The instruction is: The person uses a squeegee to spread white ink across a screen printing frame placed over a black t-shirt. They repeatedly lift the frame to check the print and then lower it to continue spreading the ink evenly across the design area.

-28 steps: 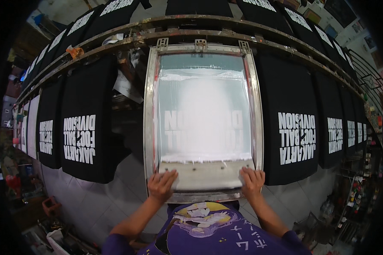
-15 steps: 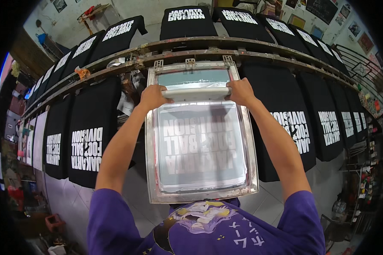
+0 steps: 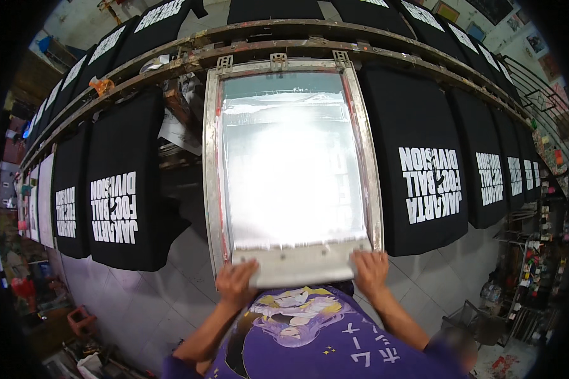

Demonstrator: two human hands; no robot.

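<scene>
In front of me lies a screen-printing frame (image 3: 213, 183) with a pale metal border and red-stained inner edges. White ink streaks cross the far part of its mesh (image 3: 284, 101), and strong glare whitens the middle, hiding most of the lettering. A wide, pale squeegee (image 3: 305, 265) sits across the near end of the frame, close to my shirt. My left hand (image 3: 236, 282) is closed round its left end. On the right end my right hand (image 3: 370, 271) grips in the same way. What lies under the screen is hidden.
Black shirts with white block lettering flank the frame, such as a left shirt (image 3: 123, 145) and a right shirt (image 3: 417, 114). Metal hinges (image 3: 279, 61) join the frame to a long stained rail (image 3: 398, 58). Further shirts stand beyond it. A dark chair (image 3: 471, 319) is at lower right.
Both hands have drawn the squeegee from the far end of the screen to its near end. My view has tilted lower, and bright glare now covers the mesh.
</scene>
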